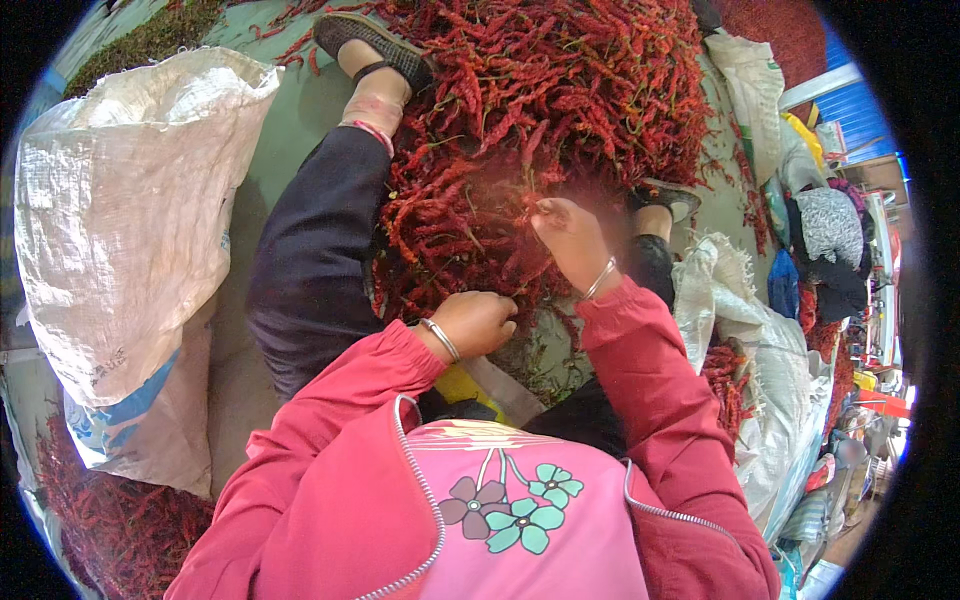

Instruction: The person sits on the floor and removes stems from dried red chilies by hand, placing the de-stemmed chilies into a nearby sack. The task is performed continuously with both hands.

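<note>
A large heap of dried red chili peppers (555,82) lies between my outstretched legs. My left hand (476,322), with a silver bangle at the wrist, is at the near edge of the heap, its back turned up and its fingers curled; whether it holds a pepper is hidden. Above the heap, farther forward and to the right, my right hand (562,221) has its fingertips pinched on a dried red chili pepper (529,204). It also wears a silver bangle. The peppers around it look slightly blurred.
A large white woven sack (135,225) stands at the left, with more chilies (127,517) below it. At the right, another woven sack (780,390) lies by some chilies (726,382). Other sacks and a seated person (829,232) are at the far right.
</note>
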Tool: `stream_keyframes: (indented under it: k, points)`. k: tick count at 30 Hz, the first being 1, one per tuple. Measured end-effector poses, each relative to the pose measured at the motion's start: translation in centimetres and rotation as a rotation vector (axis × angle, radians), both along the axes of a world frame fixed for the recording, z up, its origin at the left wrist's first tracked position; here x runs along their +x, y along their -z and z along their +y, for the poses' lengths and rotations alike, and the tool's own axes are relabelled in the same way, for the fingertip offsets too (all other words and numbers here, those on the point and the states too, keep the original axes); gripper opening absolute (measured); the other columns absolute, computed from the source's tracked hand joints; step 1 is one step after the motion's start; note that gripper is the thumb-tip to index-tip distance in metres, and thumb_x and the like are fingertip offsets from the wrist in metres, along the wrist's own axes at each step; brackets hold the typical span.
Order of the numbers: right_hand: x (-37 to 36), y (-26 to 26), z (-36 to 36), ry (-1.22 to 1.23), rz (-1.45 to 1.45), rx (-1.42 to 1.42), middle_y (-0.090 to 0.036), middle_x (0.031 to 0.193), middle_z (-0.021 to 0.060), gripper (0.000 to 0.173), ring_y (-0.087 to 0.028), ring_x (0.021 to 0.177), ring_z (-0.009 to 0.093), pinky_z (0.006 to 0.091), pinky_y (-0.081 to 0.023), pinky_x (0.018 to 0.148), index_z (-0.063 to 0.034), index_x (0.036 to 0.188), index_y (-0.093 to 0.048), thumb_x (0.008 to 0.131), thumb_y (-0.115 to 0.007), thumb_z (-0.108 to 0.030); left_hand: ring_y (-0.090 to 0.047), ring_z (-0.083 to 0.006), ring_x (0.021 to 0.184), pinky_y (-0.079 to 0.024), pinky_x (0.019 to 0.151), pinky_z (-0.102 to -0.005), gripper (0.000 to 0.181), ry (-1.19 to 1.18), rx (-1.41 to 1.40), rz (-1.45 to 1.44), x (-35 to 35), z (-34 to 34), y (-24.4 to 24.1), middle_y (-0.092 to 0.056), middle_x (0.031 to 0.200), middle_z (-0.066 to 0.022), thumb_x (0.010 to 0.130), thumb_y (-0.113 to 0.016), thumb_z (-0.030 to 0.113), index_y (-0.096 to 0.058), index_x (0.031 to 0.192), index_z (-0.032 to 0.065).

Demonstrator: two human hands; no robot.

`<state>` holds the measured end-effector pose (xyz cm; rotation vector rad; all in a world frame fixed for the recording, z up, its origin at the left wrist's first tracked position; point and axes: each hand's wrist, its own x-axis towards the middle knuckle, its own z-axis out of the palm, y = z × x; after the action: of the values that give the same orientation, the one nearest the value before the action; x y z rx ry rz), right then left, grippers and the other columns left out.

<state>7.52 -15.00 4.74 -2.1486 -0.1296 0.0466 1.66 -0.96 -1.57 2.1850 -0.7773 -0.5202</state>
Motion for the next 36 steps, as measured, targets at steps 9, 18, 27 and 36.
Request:
stream_keyframes:
  k: [9, 18, 27, 36]
  points:
    - [0.9, -4.8, -0.9, 0.137, -0.026, 0.618, -0.052, 0.070, 0.0004, 0.012, -0.046, 0.058, 0.005, 0.0172, -0.038, 0.053, 0.0001, 0.085, -0.050, 0.074, -0.050, -0.002, -0.050, -0.0293, 0.082, -0.040, 0.070, -0.0343, 0.027, -0.179, -0.248, 0.120, 0.3, 0.2, -0.7, -0.054, 0.086, -0.0150, 0.073, -0.045, 0.022, -0.052, 0.091, 0.0019]
    - [0.9, -1.5, -2.7, 0.265, 0.263, 0.448, -0.051, 0.059, 0.0007, 0.009, -0.044, 0.049, 0.006, 0.0174, -0.035, 0.043, -0.0051, 0.078, -0.052, 0.077, -0.048, -0.013, -0.053, -0.0182, 0.079, -0.041, 0.069, -0.0273, 0.027, -0.200, -0.297, 0.226, 0.6, 0.2, 0.0, -0.055, 0.086, -0.0107, 0.075, -0.048, 0.016, -0.050, 0.096, 0.0007]
    - [-0.6, -0.5, -3.0, 0.210, 0.437, 0.702, -0.050, 0.066, -0.0003, 0.014, -0.046, 0.056, 0.010, 0.0211, -0.036, 0.048, -0.0066, 0.082, -0.050, 0.077, -0.047, -0.019, -0.046, -0.0099, 0.069, -0.039, 0.060, -0.0209, 0.049, -0.413, -0.730, 0.534, 1.7, -0.2, 1.3, -0.047, 0.085, -0.0046, 0.074, -0.048, 0.009, -0.026, 0.117, -0.0022]
    - [-2.1, -0.5, -4.0, 0.096, 0.549, 0.626, -0.050, 0.062, 0.0007, 0.022, -0.045, 0.052, 0.009, 0.0197, -0.036, 0.047, -0.0024, 0.083, -0.054, 0.079, -0.043, -0.021, -0.047, -0.0112, 0.071, -0.039, 0.058, -0.0225, 0.053, -0.567, -0.732, 0.556, 1.8, -0.3, 1.2, -0.045, 0.094, -0.0070, 0.073, -0.049, 0.013, -0.024, 0.118, -0.0003]
